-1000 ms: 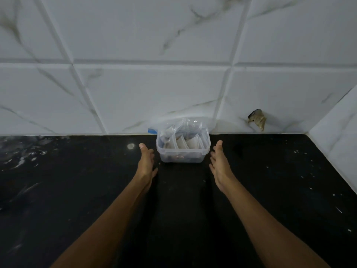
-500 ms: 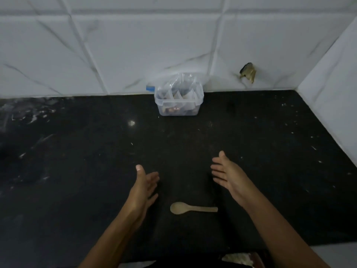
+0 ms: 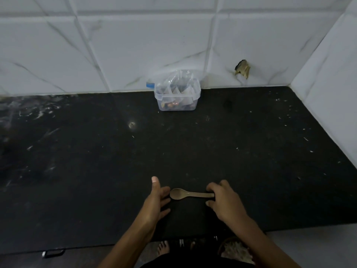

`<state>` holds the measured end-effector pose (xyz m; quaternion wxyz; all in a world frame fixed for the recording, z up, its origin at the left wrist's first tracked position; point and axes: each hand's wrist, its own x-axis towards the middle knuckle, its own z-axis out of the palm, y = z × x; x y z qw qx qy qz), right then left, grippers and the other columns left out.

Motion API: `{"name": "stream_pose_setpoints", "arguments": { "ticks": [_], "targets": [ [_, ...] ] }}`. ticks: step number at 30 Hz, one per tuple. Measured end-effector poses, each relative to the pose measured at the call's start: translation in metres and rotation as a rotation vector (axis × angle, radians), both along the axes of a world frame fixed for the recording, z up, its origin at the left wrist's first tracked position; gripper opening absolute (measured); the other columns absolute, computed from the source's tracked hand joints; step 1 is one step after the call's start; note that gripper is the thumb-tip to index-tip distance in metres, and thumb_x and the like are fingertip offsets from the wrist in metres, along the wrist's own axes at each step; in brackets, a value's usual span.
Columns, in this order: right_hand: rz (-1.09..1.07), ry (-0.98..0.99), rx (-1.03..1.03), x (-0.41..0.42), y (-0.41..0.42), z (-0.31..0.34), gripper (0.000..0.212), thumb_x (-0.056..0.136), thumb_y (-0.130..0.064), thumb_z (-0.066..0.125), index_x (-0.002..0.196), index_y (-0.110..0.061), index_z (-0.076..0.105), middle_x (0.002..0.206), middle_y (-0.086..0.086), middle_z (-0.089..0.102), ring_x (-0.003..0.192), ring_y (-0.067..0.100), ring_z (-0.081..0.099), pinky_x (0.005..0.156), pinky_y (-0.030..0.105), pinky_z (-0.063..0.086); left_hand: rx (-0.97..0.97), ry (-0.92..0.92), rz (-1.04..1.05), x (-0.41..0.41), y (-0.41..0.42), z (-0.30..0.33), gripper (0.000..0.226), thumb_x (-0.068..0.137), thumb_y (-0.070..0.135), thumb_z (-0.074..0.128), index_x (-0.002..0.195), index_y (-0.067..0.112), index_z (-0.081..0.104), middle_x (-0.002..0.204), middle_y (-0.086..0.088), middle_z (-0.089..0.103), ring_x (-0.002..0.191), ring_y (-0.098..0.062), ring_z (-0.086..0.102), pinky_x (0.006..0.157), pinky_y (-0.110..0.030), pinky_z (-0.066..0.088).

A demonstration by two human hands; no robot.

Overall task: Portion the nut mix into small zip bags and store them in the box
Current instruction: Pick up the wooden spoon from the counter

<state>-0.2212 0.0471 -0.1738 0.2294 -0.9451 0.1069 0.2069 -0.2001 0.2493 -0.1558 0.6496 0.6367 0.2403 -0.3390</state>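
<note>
We judge the portioning to be all but finished: the clear box (image 3: 177, 96) stands far ahead of both hands, against the tiled wall (image 3: 135, 45) at the back of the dark tabletop (image 3: 77, 161), and it is packed with small zip bags (image 3: 178, 82) whose tops rise above its rim, while brown nut mix shows dimly through its lower wall. No lid is on it, and we see none anywhere, so closing the box may be what is left; we also see no loose nut mix or empty bags on the tabletop. What we have near us is the wooden spoon (image 3: 190, 194), lying flat between our hands with its bowl toward the left hand (image 3: 155, 202). That hand is relaxed with straight fingers, its fingertips just beside the spoon's bowl and holding nothing. Our right hand (image 3: 225, 202) has its fingers curled down at the handle end and seems to pinch it, though the contact is partly hidden. Compared with a second ago, our hands have come back from either side of the box to the near edge, and half a second ago they hovered open above the spoon without touching it; the box has stayed put.
</note>
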Motion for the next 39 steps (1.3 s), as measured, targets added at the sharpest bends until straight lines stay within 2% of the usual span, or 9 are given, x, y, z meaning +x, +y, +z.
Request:
{"name": "stream_pose_setpoints", "arguments": {
  "ticks": [5, 14, 21, 26, 28, 30, 32, 36, 39],
  "targets": [
    [0.081, -0.125, -0.066, -0.003, 0.003, -0.008, 0.007, 0.097, -0.018, 0.053, 0.102, -0.022, 0.056, 0.105, -0.003, 0.041, 0.079, 0.015, 0.056, 0.070, 0.028, 0.048, -0.036, 0.019, 0.000, -0.004, -0.001, -0.001, 0.088, 0.091, 0.069, 0.014, 0.145, 0.005, 0.042, 0.150, -0.010, 0.043, 0.138, -0.026, 0.041, 0.116, -0.043, 0.033],
    [0.187, -0.257, -0.092, 0.026, -0.001, 0.001, 0.012, 0.100, -0.020, 0.047, 0.103, -0.024, 0.058, 0.105, -0.006, 0.047, 0.081, 0.009, 0.054, 0.072, 0.026, 0.049, -0.160, -0.040, 0.064, 0.014, 0.000, 0.001, 0.102, 0.076, 0.076, 0.023, 0.147, 0.004, 0.038, 0.149, -0.009, 0.045, 0.135, -0.022, 0.044, 0.114, -0.037, 0.035],
    [0.177, -0.540, -0.141, 0.121, -0.004, 0.030, 0.013, 0.098, -0.018, 0.052, 0.100, -0.016, 0.064, 0.097, 0.000, 0.051, 0.073, 0.015, 0.055, 0.065, 0.031, 0.050, -0.120, -0.273, 0.069, 0.097, -0.011, 0.026, 0.086, 0.092, 0.068, 0.017, 0.143, 0.004, 0.042, 0.145, -0.013, 0.049, 0.134, -0.025, 0.046, 0.116, -0.041, 0.033],
    [0.166, -0.633, -0.140, 0.186, -0.001, 0.031, 0.009, 0.095, -0.012, 0.057, 0.101, -0.013, 0.064, 0.095, 0.003, 0.055, 0.072, 0.017, 0.055, 0.059, 0.027, 0.043, -0.049, -0.317, 0.133, 0.173, -0.021, 0.028, 0.083, 0.097, 0.065, 0.016, 0.145, 0.001, 0.040, 0.142, -0.017, 0.052, 0.132, -0.028, 0.048, 0.113, -0.042, 0.037],
    [0.171, -0.641, -0.136, 0.206, 0.000, 0.027, 0.009, 0.095, -0.013, 0.057, 0.101, -0.013, 0.063, 0.095, 0.003, 0.055, 0.071, 0.014, 0.053, 0.061, 0.025, 0.043, -0.006, -0.340, 0.148, 0.197, -0.025, 0.025, 0.080, 0.098, 0.064, 0.017, 0.136, 0.003, 0.050, 0.132, -0.015, 0.059, 0.121, -0.024, 0.055, 0.108, -0.040, 0.041],
    [0.172, -0.644, -0.139, 0.224, 0.001, 0.020, 0.010, 0.095, -0.012, 0.056, 0.101, -0.012, 0.064, 0.096, 0.005, 0.057, 0.070, 0.012, 0.049, 0.061, 0.025, 0.040, 0.030, -0.373, 0.161, 0.217, -0.029, 0.021, 0.070, 0.099, 0.063, 0.015, 0.103, 0.012, 0.062, 0.104, -0.007, 0.066, 0.100, -0.017, 0.059, 0.101, -0.037, 0.045],
    [0.168, -0.631, -0.146, 0.240, 0.000, 0.012, 0.011, 0.095, -0.011, 0.054, 0.100, -0.011, 0.064, 0.098, 0.006, 0.058, 0.070, 0.012, 0.048, 0.061, 0.024, 0.038, 0.051, -0.360, 0.169, 0.234, -0.033, 0.016, 0.064, 0.099, 0.062, 0.014, 0.088, 0.017, 0.059, 0.092, -0.002, 0.064, 0.097, -0.016, 0.059, 0.096, -0.034, 0.045],
    [0.166, -0.588, -0.155, 0.262, -0.002, -0.003, 0.010, 0.096, -0.013, 0.054, 0.102, -0.014, 0.062, 0.103, 0.004, 0.059, 0.079, 0.012, 0.055, 0.068, 0.025, 0.049, 0.061, -0.339, 0.143, 0.258, -0.036, 0.001, 0.075, 0.097, 0.066, 0.012, 0.128, 0.015, 0.058, 0.120, -0.009, 0.065, 0.119, -0.024, 0.057, 0.100, -0.036, 0.044],
    [0.148, -0.553, -0.170, 0.273, -0.003, -0.013, 0.011, 0.096, -0.013, 0.054, 0.105, -0.015, 0.061, 0.107, 0.004, 0.059, 0.084, 0.012, 0.057, 0.072, 0.027, 0.052, 0.081, -0.315, 0.125, 0.271, -0.038, -0.009, 0.080, 0.095, 0.070, 0.010, 0.137, 0.016, 0.054, 0.129, -0.010, 0.062, 0.121, -0.024, 0.056, 0.095, -0.035, 0.044]
  ]
}}
